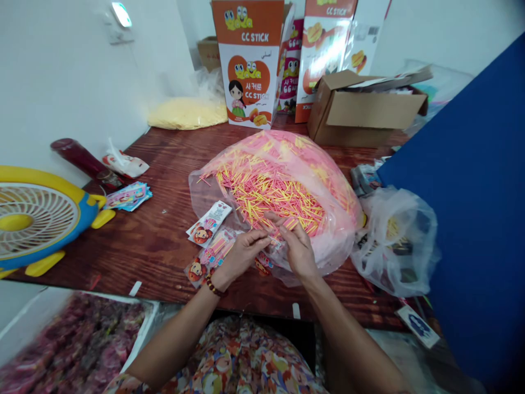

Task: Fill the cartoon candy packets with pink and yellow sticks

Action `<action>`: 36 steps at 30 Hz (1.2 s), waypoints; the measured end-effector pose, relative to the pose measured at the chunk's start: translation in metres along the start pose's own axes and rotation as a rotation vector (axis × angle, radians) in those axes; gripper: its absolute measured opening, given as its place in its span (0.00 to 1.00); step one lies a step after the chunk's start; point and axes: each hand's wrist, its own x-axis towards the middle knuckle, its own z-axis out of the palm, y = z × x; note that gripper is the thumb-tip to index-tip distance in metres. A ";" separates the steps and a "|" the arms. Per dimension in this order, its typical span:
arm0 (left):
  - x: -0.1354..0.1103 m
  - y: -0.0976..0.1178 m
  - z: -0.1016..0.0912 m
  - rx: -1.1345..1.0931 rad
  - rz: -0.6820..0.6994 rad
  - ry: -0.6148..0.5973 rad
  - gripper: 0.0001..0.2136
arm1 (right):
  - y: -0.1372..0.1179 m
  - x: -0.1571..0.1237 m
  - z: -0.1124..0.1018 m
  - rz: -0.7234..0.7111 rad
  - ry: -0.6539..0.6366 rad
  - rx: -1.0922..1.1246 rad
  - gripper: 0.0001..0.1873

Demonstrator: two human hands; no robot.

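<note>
I can see a loose, busy-patterned top [250, 358], its rounded patches crowded together in orange, red, cream, yellow and a little blue. The same cloth shows by the left elbow. Both forearms [176, 336] are bare, and a bracelet [213, 287] of round dark-brown and yellowish beads circles the left wrist.

Loose sticks [273, 191] were pink and yellow, mixed throughout; the large bag [213, 194] around them was milky-clear. Small packets [211, 223] bore red, pink and white printing. The bench [166, 164] was reddish brown with dark wood grain. The fan [39, 221] was yellow and blue, grille whitish. 1 tall carton [250, 60] was orange and white. The partition [471, 191] was solid blue; the garment [246, 358] had a multicoloured print.
</note>
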 end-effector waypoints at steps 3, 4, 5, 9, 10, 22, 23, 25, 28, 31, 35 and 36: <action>0.004 0.002 0.001 -0.023 -0.001 0.020 0.14 | -0.008 0.006 -0.008 0.016 -0.090 0.035 0.11; 0.006 0.002 0.001 -0.026 0.006 0.029 0.13 | -0.011 0.008 -0.010 0.021 -0.108 0.050 0.13; 0.008 0.002 0.002 -0.029 0.015 0.041 0.13 | -0.014 0.010 -0.011 0.018 -0.122 0.056 0.15; 0.019 0.002 0.005 -0.054 0.062 0.093 0.11 | -0.028 0.013 -0.015 -0.053 -0.164 -0.167 0.18; 0.021 0.002 0.005 -0.066 0.068 0.095 0.11 | -0.031 0.014 -0.016 -0.079 -0.184 -0.271 0.18; 0.029 0.011 -0.003 -0.058 0.163 0.130 0.11 | -0.043 0.025 -0.052 -0.135 -0.194 -0.631 0.06; 0.028 0.012 -0.004 -0.033 0.189 0.130 0.11 | -0.042 0.025 -0.052 -0.160 -0.169 -0.634 0.07; 0.027 0.017 -0.005 0.020 0.259 0.140 0.10 | -0.043 0.026 -0.049 -0.205 -0.162 -0.625 0.06; 0.025 0.025 -0.004 0.134 0.373 0.194 0.09 | -0.048 0.028 -0.042 -0.270 -0.156 -0.636 0.05; 0.023 0.032 -0.003 0.243 0.471 0.229 0.09 | -0.051 0.032 -0.036 -0.293 -0.210 -0.640 0.06; 0.021 0.035 -0.005 0.211 0.441 0.276 0.07 | -0.045 0.036 -0.033 -0.175 -0.152 -0.495 0.06; 0.021 0.034 -0.006 0.169 0.397 0.288 0.07 | -0.043 0.037 -0.032 -0.123 -0.143 -0.439 0.07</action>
